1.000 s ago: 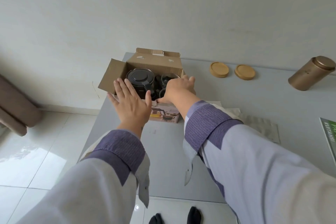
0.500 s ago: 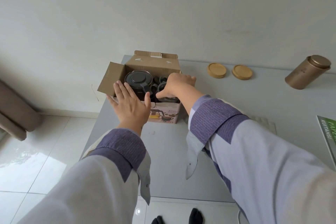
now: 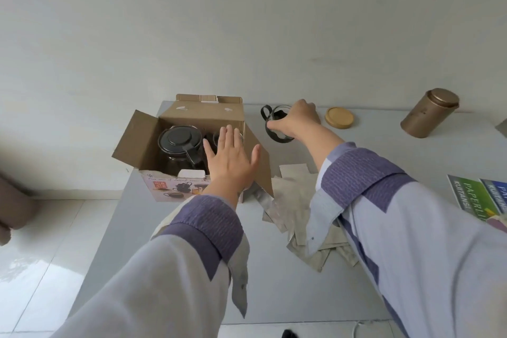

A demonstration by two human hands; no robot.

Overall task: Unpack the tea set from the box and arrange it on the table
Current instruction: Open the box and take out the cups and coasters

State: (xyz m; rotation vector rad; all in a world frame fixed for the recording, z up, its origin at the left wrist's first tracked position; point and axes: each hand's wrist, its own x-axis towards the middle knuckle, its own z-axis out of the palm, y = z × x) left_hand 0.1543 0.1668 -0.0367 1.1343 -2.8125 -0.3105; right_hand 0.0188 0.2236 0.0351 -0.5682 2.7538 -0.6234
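Glass cup with black handle and black band sits out of the box, at the far side of the grey table, just right of the cardboard box and left of a round wooden lid. Whether its base touches the tabletop cannot be told. Right hand comes over the top of the cup, fingers curled down around its rim and side, grasping it; the cup's handle sticks out to the left, clear of the fingers. Box is open, flaps spread, standing near the table's far-left corner; black-lidded teapot is inside it on the left, with more dark cups beside it, mostly hidden behind the left hand. Left hand is flat, fingers straight and spread, palm down over the box's right half, holding nothing; contact with the box rim cannot be told. Both arms wear pale sleeves with purple cuffs. Crumpled beige wrapping paper lies on the table right of the box, under the right forearm. Gold canister stands tilted-looking at far right; green and blue booklets lie at the right edge.
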